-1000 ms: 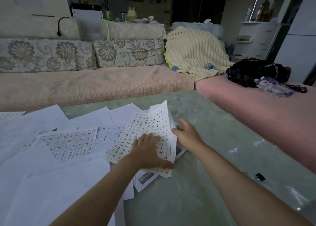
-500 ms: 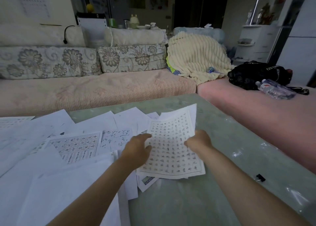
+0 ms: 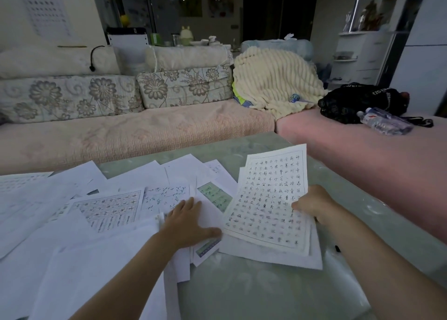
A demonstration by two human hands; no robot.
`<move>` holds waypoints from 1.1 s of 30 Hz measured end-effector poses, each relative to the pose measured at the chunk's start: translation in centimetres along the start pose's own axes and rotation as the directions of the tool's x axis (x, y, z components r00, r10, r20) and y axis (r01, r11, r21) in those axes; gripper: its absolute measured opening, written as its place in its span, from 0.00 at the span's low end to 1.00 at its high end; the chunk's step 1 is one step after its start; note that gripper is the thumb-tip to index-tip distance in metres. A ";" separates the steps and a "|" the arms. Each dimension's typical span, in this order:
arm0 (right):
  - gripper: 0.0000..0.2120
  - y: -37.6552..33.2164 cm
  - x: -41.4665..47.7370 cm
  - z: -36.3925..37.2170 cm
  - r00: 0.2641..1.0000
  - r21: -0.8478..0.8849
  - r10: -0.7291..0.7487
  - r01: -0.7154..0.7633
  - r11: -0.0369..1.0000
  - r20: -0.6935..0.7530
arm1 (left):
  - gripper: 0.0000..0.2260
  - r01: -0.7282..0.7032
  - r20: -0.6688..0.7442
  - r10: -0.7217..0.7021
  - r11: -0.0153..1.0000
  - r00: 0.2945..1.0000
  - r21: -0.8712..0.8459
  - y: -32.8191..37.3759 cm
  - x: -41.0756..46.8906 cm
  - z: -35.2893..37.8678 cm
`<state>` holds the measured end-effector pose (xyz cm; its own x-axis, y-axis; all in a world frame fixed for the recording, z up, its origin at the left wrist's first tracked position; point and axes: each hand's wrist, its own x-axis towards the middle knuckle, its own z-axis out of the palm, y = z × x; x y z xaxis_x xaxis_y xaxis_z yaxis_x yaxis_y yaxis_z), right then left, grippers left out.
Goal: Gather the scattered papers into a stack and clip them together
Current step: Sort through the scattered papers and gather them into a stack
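Observation:
A small stack of papers (image 3: 268,208) topped by a sheet of handwritten characters is tilted up off the table. My right hand (image 3: 314,204) grips its right edge. My left hand (image 3: 187,222) lies flat, fingers spread, on a white sheet among the scattered papers (image 3: 106,208) that cover the left half of the pale green table (image 3: 266,293). A small black binder clip (image 3: 337,248) shows just past my right forearm, mostly hidden by it.
A beige sofa (image 3: 135,135) with floral cushions runs behind the table. A pink seat (image 3: 377,160) on the right carries a black bag (image 3: 358,101) and a water bottle (image 3: 384,123). A cream blanket (image 3: 273,80) is heaped in the corner.
My left hand let go of the stack and moved left onto the scattered sheets. My right hand carried the stack to the right and tilted it up.

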<state>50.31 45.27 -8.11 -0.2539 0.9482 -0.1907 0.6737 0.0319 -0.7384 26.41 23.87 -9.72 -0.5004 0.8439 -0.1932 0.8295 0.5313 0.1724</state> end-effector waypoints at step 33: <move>0.14 -2.7 -2.6 4.2 0.947 0.264 -0.065 -0.021 0.964 0.313 | 0.36 -0.333 0.016 0.344 0.917 0.939 -0.220 5.8 -0.4 2.2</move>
<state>46.27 41.44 -8.37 -0.5019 0.7974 -0.3350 0.4717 -0.0722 -0.8788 32.03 26.44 -10.76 -0.1804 0.9740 -0.1372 0.8723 0.2229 0.4352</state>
